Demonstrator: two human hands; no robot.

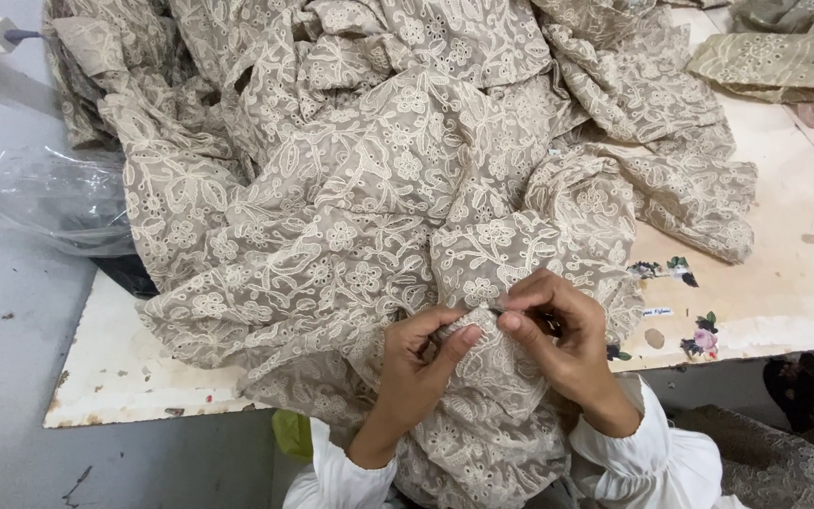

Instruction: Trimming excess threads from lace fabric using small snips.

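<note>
A large heap of beige fabric with cream floral embroidery [369,179] covers most of the worn white table [784,254] and spills over its near edge. My left hand [421,353] pinches a fold of this fabric from the left. My right hand [558,335] pinches the same fold from the right, thumb and forefinger pressed together, with a small dark tool partly hidden in its palm. The fingertips of both hands nearly touch. White sleeves cover both wrists.
A crumpled clear plastic bag [54,198] lies off the table's left edge over the grey floor [2,377]. More folded embroidered fabric [774,61] rests at the far right. Small flower stickers [699,335] dot the table's near right edge. Dark patterned cloth [784,452] lies bottom right.
</note>
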